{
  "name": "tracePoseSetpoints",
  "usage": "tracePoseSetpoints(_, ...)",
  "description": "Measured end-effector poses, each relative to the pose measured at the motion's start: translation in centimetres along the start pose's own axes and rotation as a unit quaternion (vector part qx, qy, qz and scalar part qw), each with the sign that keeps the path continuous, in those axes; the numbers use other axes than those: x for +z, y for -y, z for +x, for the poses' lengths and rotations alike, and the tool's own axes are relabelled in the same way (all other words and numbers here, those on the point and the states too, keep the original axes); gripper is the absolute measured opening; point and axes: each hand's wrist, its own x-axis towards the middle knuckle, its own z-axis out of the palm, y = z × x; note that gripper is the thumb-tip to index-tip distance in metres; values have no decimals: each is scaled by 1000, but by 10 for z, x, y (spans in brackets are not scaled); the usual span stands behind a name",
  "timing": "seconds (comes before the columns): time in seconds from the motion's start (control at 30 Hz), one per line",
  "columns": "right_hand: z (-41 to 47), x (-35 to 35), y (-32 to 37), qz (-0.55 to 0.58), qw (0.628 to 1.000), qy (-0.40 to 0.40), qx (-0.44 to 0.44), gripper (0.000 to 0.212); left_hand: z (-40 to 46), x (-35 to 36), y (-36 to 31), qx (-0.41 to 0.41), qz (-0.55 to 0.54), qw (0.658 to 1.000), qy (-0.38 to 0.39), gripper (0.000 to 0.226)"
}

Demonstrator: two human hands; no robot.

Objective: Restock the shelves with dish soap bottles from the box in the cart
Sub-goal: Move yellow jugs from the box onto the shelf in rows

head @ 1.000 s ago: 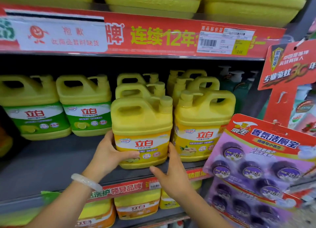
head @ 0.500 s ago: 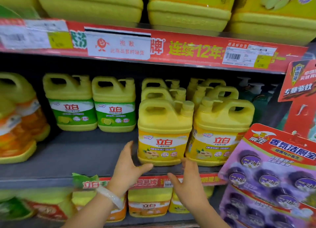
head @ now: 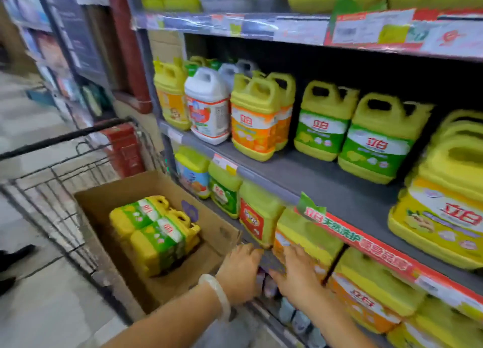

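A cardboard box [head: 122, 191] stands in the wire cart [head: 55, 180] at lower left. Two yellow dish soap bottles with green labels [head: 154, 230] lie on their sides inside it. The grey middle shelf [head: 308, 180] holds yellow bottles with green labels [head: 376, 138], orange-labelled ones [head: 254, 117] and yellow-labelled ones [head: 441, 211] at right. My left hand [head: 239, 272], a pale bangle on its wrist, and my right hand [head: 298, 274] are low between the box and the lower shelf, fingers apart, holding nothing. The view is blurred.
A white bottle [head: 207, 104] stands on the left part of the middle shelf. The lower shelf carries more yellow bottles [head: 261, 214]. A red price strip [head: 379, 253] runs along the shelf edge. A red column [head: 125, 47] and the aisle floor [head: 28, 117] lie to the left.
My view has swung left and down from the shelf to the cart. Both hands have left the yellow-labelled bottle on the shelf and dropped toward the box.
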Motion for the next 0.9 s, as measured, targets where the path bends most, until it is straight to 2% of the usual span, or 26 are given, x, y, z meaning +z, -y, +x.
tracePoseSetpoints(0.17,18,39,74,-17,994,93,-61,62,-44,-11,90,-107,24,994,13,70)
tracePoseSetpoints(0.33,52,88,138,-28,984,155,-87,58,-66,-11,182,-179,2,984,27,51)
tracePoseSetpoints(0.47,93,138,187,-4,980,194,-54,65,-59,-12,265,-206,-10,976,73,56)
tracePoseSetpoints(0.57,133,182,220,54,972,225,29,70,-39,-16,332,-212,-6,971,107,64)
tracePoseSetpoints(0.6,145,199,229,77,968,231,60,78,-32,-17,351,-216,-5,970,116,64)
tracePoseSetpoints(0.63,158,218,235,105,960,238,99,94,-23,-18,369,-220,-9,968,123,62)
tracePoseSetpoints(0.7,182,246,244,165,948,230,145,141,-5,-17,400,-230,-33,963,138,58)
tracePoseSetpoints(0.73,192,266,243,191,938,230,178,140,6,-15,413,-232,-41,960,148,57)
tracePoseSetpoints(0.8,213,295,240,257,920,213,207,97,31,-11,434,-231,-51,958,164,55)
tracePoseSetpoints(0.83,226,317,229,300,910,193,212,84,45,-8,442,-224,-53,958,172,54)
tracePoseSetpoints(0.9,245,340,222,353,892,136,247,97,71,0,452,-209,-64,957,189,55)
